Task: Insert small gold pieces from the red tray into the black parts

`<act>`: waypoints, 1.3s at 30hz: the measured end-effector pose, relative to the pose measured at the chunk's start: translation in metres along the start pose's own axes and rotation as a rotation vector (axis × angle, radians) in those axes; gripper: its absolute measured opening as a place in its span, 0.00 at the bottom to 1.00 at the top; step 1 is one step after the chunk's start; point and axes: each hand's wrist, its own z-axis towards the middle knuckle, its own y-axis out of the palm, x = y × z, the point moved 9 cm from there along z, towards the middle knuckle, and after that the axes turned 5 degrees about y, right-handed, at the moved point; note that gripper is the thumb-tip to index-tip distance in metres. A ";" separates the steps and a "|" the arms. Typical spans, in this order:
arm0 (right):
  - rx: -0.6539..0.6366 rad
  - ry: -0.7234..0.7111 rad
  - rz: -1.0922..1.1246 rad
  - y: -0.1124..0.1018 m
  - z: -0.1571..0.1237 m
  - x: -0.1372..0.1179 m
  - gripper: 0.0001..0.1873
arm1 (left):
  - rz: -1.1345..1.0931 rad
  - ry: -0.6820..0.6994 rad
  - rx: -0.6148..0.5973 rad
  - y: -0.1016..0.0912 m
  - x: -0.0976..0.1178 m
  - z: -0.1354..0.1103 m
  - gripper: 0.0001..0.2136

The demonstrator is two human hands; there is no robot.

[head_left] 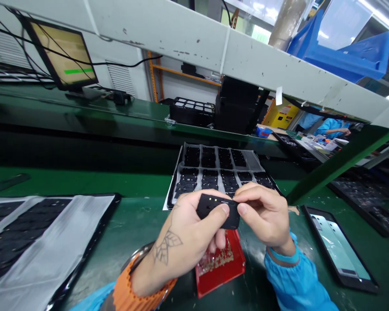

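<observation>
My left hand (194,229) grips a small flat black plate (230,220) between thumb and fingers; small gold dots show along its upper edge. My right hand (266,211) has thumb and forefinger pinched together at the plate's upper right corner. Whether a tiny piece sits in that pinch is too small to tell. Beneath my hands lies a red tray (220,278) with many tiny gold-coloured bits in it. Just beyond is a partitioned tray (199,175) with rows of similar black parts on a whitish liner.
Another lined tray of black parts (84,220) lies at left. At right, a black tray (324,250) holds pale, glossy panels. A green post (340,164) and an overhead beam (168,34) border the workspace. A monitor (65,52) stands back left; a blue-sleeved person (330,127) sits far right.
</observation>
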 end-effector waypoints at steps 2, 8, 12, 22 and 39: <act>0.001 -0.013 -0.003 0.000 0.001 -0.001 0.09 | -0.018 0.012 0.002 0.000 0.001 0.000 0.21; 0.017 -0.010 -0.004 0.001 0.001 -0.003 0.08 | -0.092 -0.019 0.000 0.003 -0.001 -0.002 0.20; 0.023 -0.024 -0.021 0.001 0.000 -0.005 0.08 | -0.107 -0.032 0.005 0.003 -0.002 -0.002 0.21; 0.004 -0.092 -0.071 0.002 0.000 -0.011 0.07 | -0.127 -0.016 -0.012 0.005 -0.001 -0.003 0.18; -0.235 -0.358 -0.478 0.019 -0.009 -0.035 0.16 | -0.393 -0.066 0.003 0.012 -0.004 -0.002 0.12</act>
